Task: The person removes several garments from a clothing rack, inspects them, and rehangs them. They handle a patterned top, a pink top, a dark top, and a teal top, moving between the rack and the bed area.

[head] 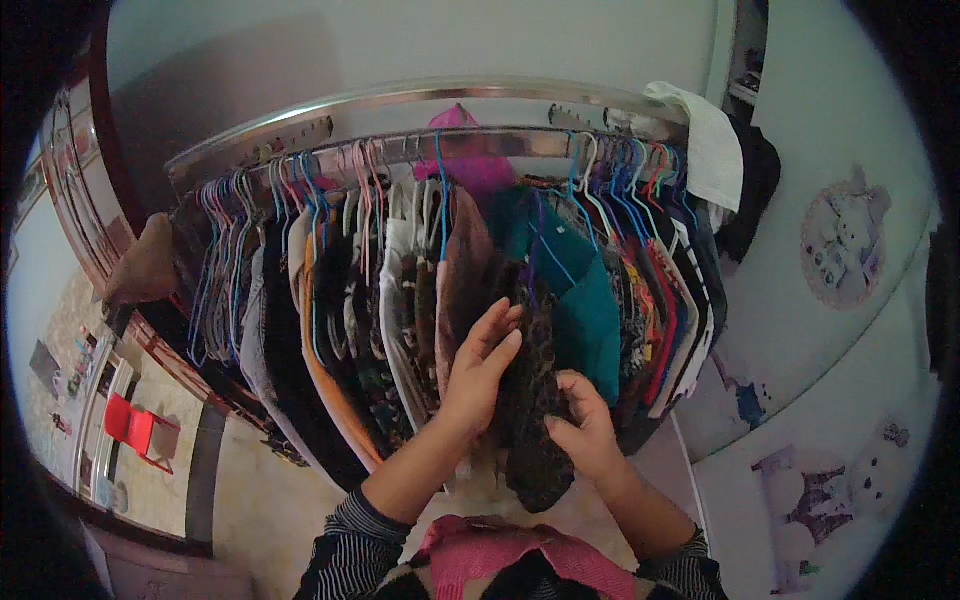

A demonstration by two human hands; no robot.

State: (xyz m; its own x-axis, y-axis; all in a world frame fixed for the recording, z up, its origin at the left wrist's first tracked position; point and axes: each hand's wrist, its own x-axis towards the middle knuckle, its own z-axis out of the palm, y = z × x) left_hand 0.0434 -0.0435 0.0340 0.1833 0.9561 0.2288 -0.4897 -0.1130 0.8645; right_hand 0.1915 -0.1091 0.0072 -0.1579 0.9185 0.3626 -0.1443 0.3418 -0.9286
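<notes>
A dark patterned garment (531,397) hangs on a purple hanger (534,247) in front of the packed clothes rail. My left hand (484,360) is at its upper left edge, thumb and fingers apart; whether they pinch the cloth I cannot tell. Lower down, on the garment's right edge, my right hand (585,420) has its thumb and fingers curled at the cloth. Behind it a teal shirt (592,322) hangs on a blue hanger (574,202). To the left hangs a brownish-pink garment (459,277).
A metal rail (517,142) carries many clothes. Bare hangers (217,262) crowd its left part. A white cloth (705,150) drapes over the right end, beside a wall with decals. At the far left stands a red chair (131,424).
</notes>
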